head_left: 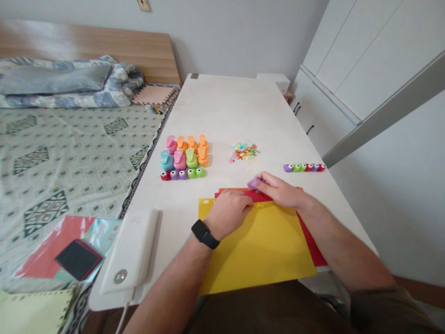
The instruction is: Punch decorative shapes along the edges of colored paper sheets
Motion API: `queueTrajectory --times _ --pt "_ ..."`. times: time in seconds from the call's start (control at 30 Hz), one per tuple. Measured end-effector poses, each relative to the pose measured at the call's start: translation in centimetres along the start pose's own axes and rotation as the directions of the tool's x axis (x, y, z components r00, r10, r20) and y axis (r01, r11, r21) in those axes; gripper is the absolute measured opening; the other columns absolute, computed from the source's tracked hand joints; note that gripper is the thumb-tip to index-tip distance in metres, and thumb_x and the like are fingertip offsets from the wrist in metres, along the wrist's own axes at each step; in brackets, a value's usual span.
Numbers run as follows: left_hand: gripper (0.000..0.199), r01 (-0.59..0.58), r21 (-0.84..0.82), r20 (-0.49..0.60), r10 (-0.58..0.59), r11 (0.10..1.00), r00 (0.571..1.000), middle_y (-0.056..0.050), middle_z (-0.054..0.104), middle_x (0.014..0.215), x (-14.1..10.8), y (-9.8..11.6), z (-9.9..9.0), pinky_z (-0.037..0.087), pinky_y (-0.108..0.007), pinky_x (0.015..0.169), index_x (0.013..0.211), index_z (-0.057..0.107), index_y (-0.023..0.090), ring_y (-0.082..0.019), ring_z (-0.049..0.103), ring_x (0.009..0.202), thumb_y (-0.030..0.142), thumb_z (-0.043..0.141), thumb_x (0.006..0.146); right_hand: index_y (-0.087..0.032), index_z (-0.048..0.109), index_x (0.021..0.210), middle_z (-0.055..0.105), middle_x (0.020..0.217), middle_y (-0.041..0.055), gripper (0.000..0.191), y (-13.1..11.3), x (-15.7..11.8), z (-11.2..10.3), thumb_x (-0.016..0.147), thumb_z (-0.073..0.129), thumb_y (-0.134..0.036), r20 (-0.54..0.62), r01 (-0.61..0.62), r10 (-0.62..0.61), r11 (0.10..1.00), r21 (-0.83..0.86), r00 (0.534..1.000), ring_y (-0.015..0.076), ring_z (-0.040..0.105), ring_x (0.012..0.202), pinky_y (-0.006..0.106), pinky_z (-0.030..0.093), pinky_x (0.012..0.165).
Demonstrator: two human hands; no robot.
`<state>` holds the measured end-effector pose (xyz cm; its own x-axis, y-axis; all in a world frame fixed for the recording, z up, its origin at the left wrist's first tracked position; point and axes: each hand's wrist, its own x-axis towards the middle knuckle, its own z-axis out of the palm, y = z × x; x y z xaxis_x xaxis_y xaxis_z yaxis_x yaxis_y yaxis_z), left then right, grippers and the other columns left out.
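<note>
A yellow sheet lies at the table's near edge, over red paper that shows at its top and right. My left hand, below a black watch, is closed at the yellow sheet's top edge, its fingertips pinching the paper there. My right hand is closed around a small purple punch just above that edge. A white heart-shaped mark shows at the sheet's top left corner. Beyond the hands lies a pile of small colourful paper cutouts.
Large coloured punches stand in two rows at the left, small ones before them. More small punches line up at the right. A white device lies at the near left, a phone on the bed.
</note>
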<state>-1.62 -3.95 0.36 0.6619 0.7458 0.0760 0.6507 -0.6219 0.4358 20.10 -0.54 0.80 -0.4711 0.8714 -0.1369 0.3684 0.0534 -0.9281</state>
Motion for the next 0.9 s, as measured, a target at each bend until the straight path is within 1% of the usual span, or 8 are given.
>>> queueTrajectory --times 0.07,0.1,0.3,0.47,0.57,0.7,0.8,0.9 --pt "0.022 0.01 0.002 0.002 -0.01 1.0 1.0 -0.006 0.076 0.089 0.0 0.0 -0.1 0.05 -0.034 0.084 0.092 0.076 0.02 -0.022 0.07 0.086 0.018 0.055 0.095 -0.023 0.059 0.11 0.069 0.114 0.0072 0.037 0.1 0.4 0.1 0.098 0.053 -0.057 -0.18 0.086 -0.092 0.995 -0.045 0.979 0.022 0.063 0.106 0.041 0.049 0.096" --pt "0.021 0.012 0.001 0.003 -0.012 1.0 1.0 -0.006 0.076 0.088 0.0 0.0 -0.1 0.051 -0.034 0.083 0.092 0.076 0.02 -0.022 0.07 0.086 0.018 0.055 0.094 -0.024 0.059 0.111 0.068 0.116 0.0076 0.037 0.2 0.6 0.1 0.098 0.052 -0.057 -0.226 0.109 -0.112 0.994 -0.028 0.968 0.0223 0.062 0.108 0.042 0.049 0.097" --pt "0.021 0.054 0.006 -0.011 -0.054 0.999 0.998 -0.007 0.075 0.089 0.0 0.1 -0.5 0.051 -0.033 0.084 0.094 0.076 0.02 -0.021 0.07 0.087 0.02 0.055 0.095 -0.023 0.059 0.109 0.068 0.109 0.0078 0.037 1.2 0.6 0.0 0.098 0.053 -0.058 -0.303 0.106 -0.066 0.987 0.119 0.951 0.022 0.064 0.106 0.038 0.052 0.088" --pt "0.019 0.101 0.052 -0.017 -0.1 0.994 0.995 -0.007 0.075 0.091 0.0 0.2 -0.7 0.05 -0.034 0.083 0.093 0.073 0.02 -0.022 0.069 0.087 0.023 0.054 0.096 -0.022 0.061 0.108 0.063 0.091 0.0022 0.035 0.9 0.3 -0.6 0.095 0.059 -0.055 -0.37 0.093 -0.062 0.993 0.067 0.927 0.0151 0.058 0.077 0.029 0.048 0.068" --pt "0.02 0.137 0.063 -0.012 -0.136 0.989 0.991 -0.008 0.074 0.096 -0.1 0.2 -0.6 0.05 -0.035 0.087 0.1 0.072 0.021 -0.023 0.069 0.092 0.023 0.052 0.097 -0.022 0.061 0.113 0.061 0.089 0.0006 0.038 0.7 0.4 -0.9 0.092 0.064 -0.053 -0.375 0.094 -0.06 0.993 0.071 0.925 0.0135 0.054 0.072 0.027 0.046 0.063" --pt "0.02 0.17 0.087 0.003 -0.171 0.982 0.985 -0.009 0.073 0.097 0.0 0.2 -0.4 0.051 -0.036 0.087 0.106 0.07 0.021 -0.024 0.069 0.095 0.024 0.053 0.096 -0.021 0.058 0.115 0.065 0.096 0.0031 0.04 1.1 1.6 -0.4 0.088 0.069 -0.048 -0.34 0.084 -0.052 0.993 0.082 0.939 0.0144 0.06 0.078 0.028 0.05 0.066" --pt "0.019 0.178 0.103 -0.001 -0.179 0.979 0.984 -0.009 0.072 0.098 0.0 0.3 -0.4 0.052 -0.036 0.086 0.104 0.07 0.02 -0.025 0.068 0.093 0.024 0.054 0.095 -0.021 0.053 0.113 0.069 0.099 0.0045 0.041 1.1 3.5 0.6 0.083 0.074 -0.04 -0.287 0.047 -0.033 0.998 0.044 0.957 0.0158 0.066 0.082 0.03 0.053 0.072" --pt "0.019 0.173 0.098 -0.006 -0.173 0.98 0.985 -0.009 0.072 0.098 0.0 0.2 -0.3 0.052 -0.036 0.087 0.104 0.071 0.021 -0.024 0.069 0.092 0.023 0.054 0.095 -0.02 0.056 0.107 0.072 0.097 0.0044 0.032 0.3 6.2 2.0 0.081 0.073 -0.028 -0.178 0.074 -0.086 0.995 -0.07 0.98 0.016 0.069 0.084 0.031 0.055 0.078"
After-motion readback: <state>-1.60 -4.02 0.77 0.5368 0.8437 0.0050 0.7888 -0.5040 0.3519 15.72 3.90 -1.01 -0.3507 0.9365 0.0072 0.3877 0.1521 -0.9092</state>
